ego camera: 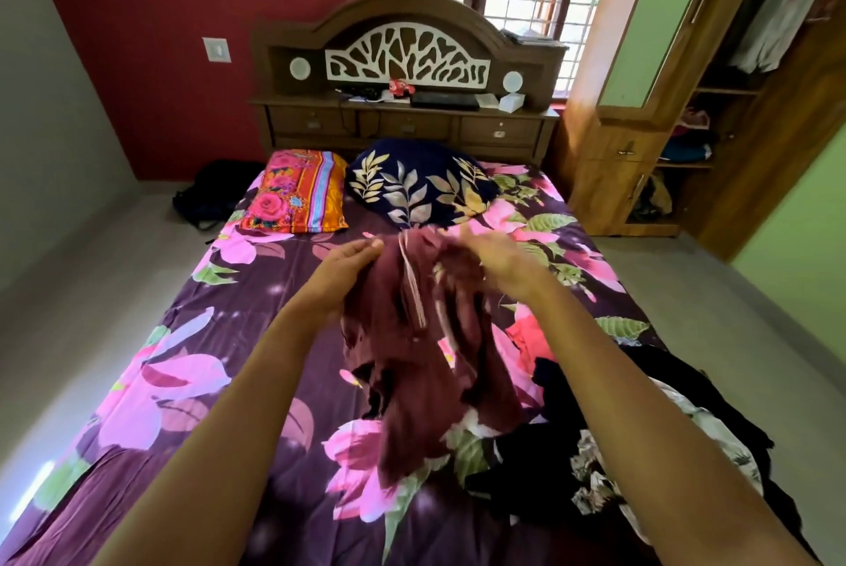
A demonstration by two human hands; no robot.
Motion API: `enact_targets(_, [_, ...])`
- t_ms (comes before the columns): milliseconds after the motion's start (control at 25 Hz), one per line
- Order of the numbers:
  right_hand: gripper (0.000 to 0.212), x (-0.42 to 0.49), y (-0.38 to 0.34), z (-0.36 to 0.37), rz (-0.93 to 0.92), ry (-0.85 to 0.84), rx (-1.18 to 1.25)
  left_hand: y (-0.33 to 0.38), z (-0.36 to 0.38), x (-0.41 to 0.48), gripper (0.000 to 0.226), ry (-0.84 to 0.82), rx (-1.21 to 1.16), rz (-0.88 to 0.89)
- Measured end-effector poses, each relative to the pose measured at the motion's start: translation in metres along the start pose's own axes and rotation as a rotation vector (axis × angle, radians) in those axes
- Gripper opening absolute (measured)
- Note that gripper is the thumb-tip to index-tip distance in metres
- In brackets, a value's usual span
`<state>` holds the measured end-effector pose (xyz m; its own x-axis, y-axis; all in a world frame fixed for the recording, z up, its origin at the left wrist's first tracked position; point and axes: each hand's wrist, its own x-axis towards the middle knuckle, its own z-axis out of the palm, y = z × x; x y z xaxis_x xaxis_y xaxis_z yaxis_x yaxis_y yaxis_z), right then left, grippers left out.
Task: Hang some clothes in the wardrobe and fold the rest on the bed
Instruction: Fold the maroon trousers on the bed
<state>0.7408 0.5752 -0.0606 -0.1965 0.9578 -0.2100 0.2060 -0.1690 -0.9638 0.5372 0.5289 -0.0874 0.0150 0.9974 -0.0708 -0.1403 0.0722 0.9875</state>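
Maroon crumpled cloth garment (412,359), one piece, hangs between my two hands: left hand (350,263) pinches its top edge; right hand (499,261) is blurred, grip untellable.

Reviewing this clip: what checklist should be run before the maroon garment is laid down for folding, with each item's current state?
1. Left hand grips the maroon garment: ok.
2. Right hand grips it too: cannot tell, blurred.
3. Garment spread out: not ok, bunched and hanging.
4. Bare bedsheet beside it for laying flat: ok.
5. Wardrobe open: ok.
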Motion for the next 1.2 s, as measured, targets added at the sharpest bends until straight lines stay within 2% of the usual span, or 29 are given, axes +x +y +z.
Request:
enact_targets(40, [0.058, -0.005, 0.006, 0.002, -0.036, 0.007, -0.212, 0.004, 0.007, 0.006, 0.021, 0.085, -0.047, -0.004])
enact_targets(80, [0.062, -0.01, 0.01, 0.004, -0.084, -0.004, -0.297, 0.008, 0.014, 0.01, 0.022, 0.137, -0.068, -0.018])
enact_targets(160, [0.053, -0.027, 0.014, 0.011, -0.161, -0.133, -0.241, 0.012, 0.025, 0.016, 0.024, 0.159, -0.139, -0.047])
enact_targets(200, [0.075, -0.034, 0.015, 0.013, -0.198, -0.235, -0.258, 0.014, 0.029, 0.019, 0.024, 0.166, -0.183, -0.062])
enact_targets(240, [0.108, -0.038, 0.019, 0.016, -0.258, -0.303, -0.382, 0.018, 0.033, 0.02, 0.023, 0.177, -0.22, -0.074])
enact_targets(280, [0.133, -0.04, 0.023, 0.018, -0.319, -0.292, -0.604, 0.021, 0.034, 0.022, 0.022, 0.188, -0.231, -0.083])
enact_targets(320, [0.145, -0.038, 0.028, 0.02, -0.413, -0.23, -0.812, 0.026, 0.034, 0.024, 0.023, 0.191, -0.238, -0.089])
enact_targets(360, [0.146, -0.037, 0.03, 0.021, -0.551, -0.138, -0.988, 0.029, 0.033, 0.025, 0.025, 0.181, -0.236, -0.096])
enact_targets(400, [0.133, -0.033, 0.033, 0.021, -0.721, -0.051, -1.107, 0.032, 0.03, 0.027, 0.028, 0.165, -0.23, -0.11])
enact_targets(480, [0.084, -0.029, 0.028, 0.023, -1.094, 0.131, -1.177, 0.037, 0.025, 0.028, 0.031, 0.132, -0.168, -0.142])
enact_targets(560, [0.05, -0.028, 0.016, 0.023, -1.32, 0.204, -1.118, 0.039, 0.022, 0.03, 0.036, 0.088, -0.103, -0.15])
enact_targets(600, [0.043, -0.03, 0.005, 0.024, -1.336, 0.199, -1.058, 0.039, 0.023, 0.03, 0.037, 0.082, -0.062, -0.144])
enact_targets(640, [0.039, -0.031, -0.007, 0.026, -1.286, 0.197, -0.974, 0.04, 0.024, 0.03, 0.037, 0.091, 0.005, -0.125])
enact_targets(720, [0.038, -0.031, -0.03, 0.026, -1.068, 0.251, -0.804, 0.041, 0.026, 0.027, 0.039, 0.137, 0.26, -0.035])
enact_targets(800, [0.032, -0.025, -0.049, 0.019, -0.856, 0.34, -0.779, 0.042, 0.023, 0.025, 0.041, 0.15, 0.395, 0.131])
enact_targets(920, [0.024, -0.023, -0.064, 0.015, -0.612, 0.366, -0.972, 0.041, 0.022, 0.019, 0.035, -0.126, 0.361, 0.209])
enact_targets(1000, [0.029, -0.026, -0.065, 0.021, -0.517, 0.354, -1.025, 0.031, 0.028, 0.018, 0.04, -0.208, 0.544, 0.25])
enact_targets(1080, [0.028, -0.029, -0.067, 0.026, -0.478, 0.36, -0.995, 0.02, 0.038, 0.019, 0.043, -0.198, 0.7, 0.299])
enact_targets(1200, [0.013, -0.029, -0.075, 0.019, -0.458, 0.364, -0.892, 0.011, 0.045, 0.023, 0.032, -0.157, 0.726, 0.414])
